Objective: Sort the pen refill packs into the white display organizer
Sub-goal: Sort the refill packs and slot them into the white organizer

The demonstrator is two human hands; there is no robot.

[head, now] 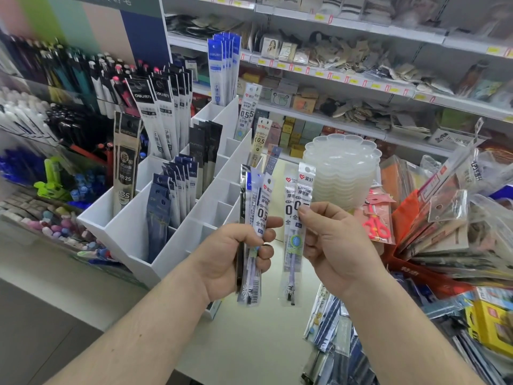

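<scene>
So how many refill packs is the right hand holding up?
2 show: in the right hand, a front pack under the thumb and a second pack overlapping behind it, offset left. More could be hidden behind them.

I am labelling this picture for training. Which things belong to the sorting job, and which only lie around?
Job: left hand holding refill packs; right hand holding two packs; white organizer.
Around: stacked clear trays; red scissors pack; pens on display.

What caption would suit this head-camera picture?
Left hand and right hand each hold refill packs beside a white display organizer.
</scene>
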